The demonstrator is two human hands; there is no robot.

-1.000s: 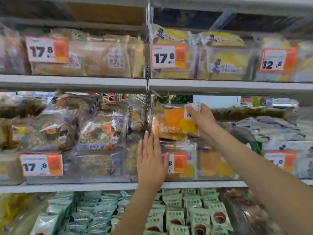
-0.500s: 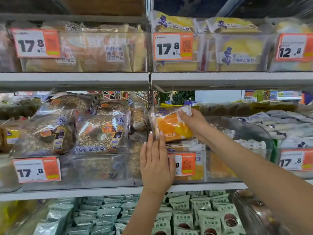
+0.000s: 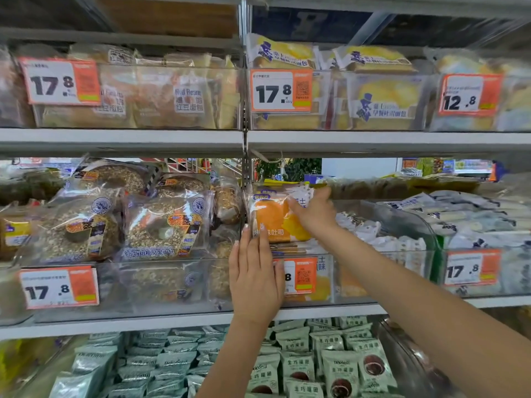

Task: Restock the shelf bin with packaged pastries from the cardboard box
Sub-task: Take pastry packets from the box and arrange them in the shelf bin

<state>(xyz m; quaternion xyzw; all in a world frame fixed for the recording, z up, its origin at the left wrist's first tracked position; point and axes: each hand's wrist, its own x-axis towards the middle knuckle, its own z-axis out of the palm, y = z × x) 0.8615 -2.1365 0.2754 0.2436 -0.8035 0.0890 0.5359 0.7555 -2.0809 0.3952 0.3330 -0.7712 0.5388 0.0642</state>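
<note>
pastry pkg [image 3: 275,216] btwn hands, bin top

Left hand [image 3: 255,278] covers the left part of the orange price tag [image 3: 300,275]; only an "8" reads. Right hand [image 3: 314,212] hides part of the orange pastry pack [image 3: 270,218]; its fingers behind the wrap can't be made out. Clear bin [image 3: 402,254] contents lower down blurred. Both forearms cut by bottom edge. Far-left packs blurred. Cardboard box out of frame.
</note>
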